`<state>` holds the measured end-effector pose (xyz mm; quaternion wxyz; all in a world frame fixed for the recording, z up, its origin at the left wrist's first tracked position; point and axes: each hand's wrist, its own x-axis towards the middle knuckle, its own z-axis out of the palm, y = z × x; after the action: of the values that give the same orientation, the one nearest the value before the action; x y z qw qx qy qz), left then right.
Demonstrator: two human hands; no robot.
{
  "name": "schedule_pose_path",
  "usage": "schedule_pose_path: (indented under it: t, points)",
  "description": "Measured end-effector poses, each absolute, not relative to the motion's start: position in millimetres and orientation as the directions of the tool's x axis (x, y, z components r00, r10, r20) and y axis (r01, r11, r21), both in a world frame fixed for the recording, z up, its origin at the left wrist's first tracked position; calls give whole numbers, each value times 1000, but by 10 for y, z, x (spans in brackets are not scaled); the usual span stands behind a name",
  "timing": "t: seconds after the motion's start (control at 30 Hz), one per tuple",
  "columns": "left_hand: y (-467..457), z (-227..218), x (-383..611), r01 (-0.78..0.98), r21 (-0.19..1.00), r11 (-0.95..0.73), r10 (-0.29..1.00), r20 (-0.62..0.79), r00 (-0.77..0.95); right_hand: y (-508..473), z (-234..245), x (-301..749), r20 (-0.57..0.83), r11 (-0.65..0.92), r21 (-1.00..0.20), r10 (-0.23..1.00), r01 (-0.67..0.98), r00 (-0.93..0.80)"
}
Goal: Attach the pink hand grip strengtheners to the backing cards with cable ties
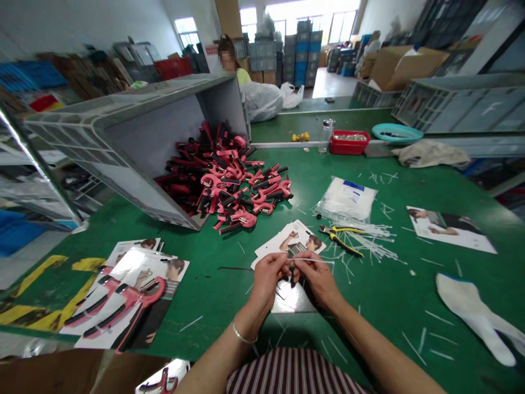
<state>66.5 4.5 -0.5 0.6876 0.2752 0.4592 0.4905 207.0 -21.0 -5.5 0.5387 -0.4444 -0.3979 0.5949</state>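
Note:
My left hand and my right hand meet fingertip to fingertip in front of me, both closed in a pinch. Between them runs a thin white cable tie, its tail sticking out to the right over my right hand. Some small dark thing shows under my fingers, too hidden to name. Printed cards lie beneath and just beyond my hands. Loose white cable ties are piled to the right, with yellow-and-black cutting pliers resting at their edge.
A grey crate tipped on its side spills pink-and-black hand grip exercisers. More exercisers lie on cards at left. A bag of cable ties, a white glove and a red box are to the right. A person is behind the crate.

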Motion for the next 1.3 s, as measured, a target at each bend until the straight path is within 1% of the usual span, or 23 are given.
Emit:
schedule_pose_path:
  t: [0.07,0.13,0.23,0.3,0.33,0.4,0.47,0.5,0.53,0.57,0.63,0.67,0.7,0.73,0.77,0.8,0.83,0.9,0.93,1.0,1.03,1.17,1.3]
  points:
    - [31,-17,690,-421,825,377,924,-364,114,-196,-42,2120,-63,-63,-986,998,-156,-5]
    - [6,-25,709,-418,819,393,918,-375,129,-182,-40,2184,44,43,-998,999,45,9]
    - [-42,-27,727,-399,819,412,911,-388,143,-180,-47,2279,230,229,-926,973,300,-34]
    - [-56,-15,727,-369,827,423,906,-394,155,-189,-46,2316,255,268,-896,963,355,-83]
    - [-47,-6,718,-339,841,422,907,-389,162,-190,-45,2321,237,252,-903,968,349,-84]
    - [21,17,672,-202,917,344,936,-317,155,-164,-52,2303,157,160,-957,987,242,-29]
    - [156,33,580,98,989,113,988,-122,96,-80,-88,2256,35,35,-999,998,-4,57]
    - [239,36,520,298,954,-17,998,-4,70,-17,-118,2228,-36,-25,-989,996,-144,78]
    - [325,36,455,496,862,-110,994,92,61,55,-155,2200,-100,-76,-960,992,-268,78]
    - [406,33,388,656,740,-149,988,136,71,129,-196,2176,-147,-115,-925,987,-361,63]
    - [529,29,263,834,530,-152,987,123,102,261,-274,2146,-199,-166,-876,980,-453,25]
    - [567,32,209,869,473,-148,988,103,112,306,-307,2140,-207,-178,-866,978,-467,12]
    - [589,38,163,879,453,-149,988,97,118,334,-333,2139,-208,-179,-863,978,-473,9]
    - [600,48,128,870,470,-151,988,97,119,344,-354,2142,-206,-177,-863,978,-473,10]
    - [602,61,104,843,519,-143,990,87,114,338,-371,2148,-203,-172,-865,979,-472,16]
    - [599,75,92,793,597,-122,992,46,119,323,-383,2157,-197,-164,-866,980,-473,21]
    - [595,88,93,717,692,-84,989,-33,148,302,-391,2167,-189,-156,-868,982,-472,23]
    - [583,110,123,502,863,52,935,-219,280,263,-394,2196,-172,-151,-874,985,-462,4]
    - [574,118,143,394,909,137,893,-286,348,252,-386,2214,-165,-152,-878,986,-454,-12]
    - [545,136,162,241,933,267,844,-347,409,246,-349,2252,-141,-141,-895,990,-423,-32]
    - [524,144,151,198,932,304,847,-359,392,249,-321,2267,-117,-122,-911,992,-394,-36]
    - [411,156,-56,142,916,376,868,-402,291,270,-217,2212,7,-13,-975,996,-220,-89]
    - [288,88,-269,25,889,458,861,-450,236,250,-253,1971,32,14,-991,991,-135,-133]
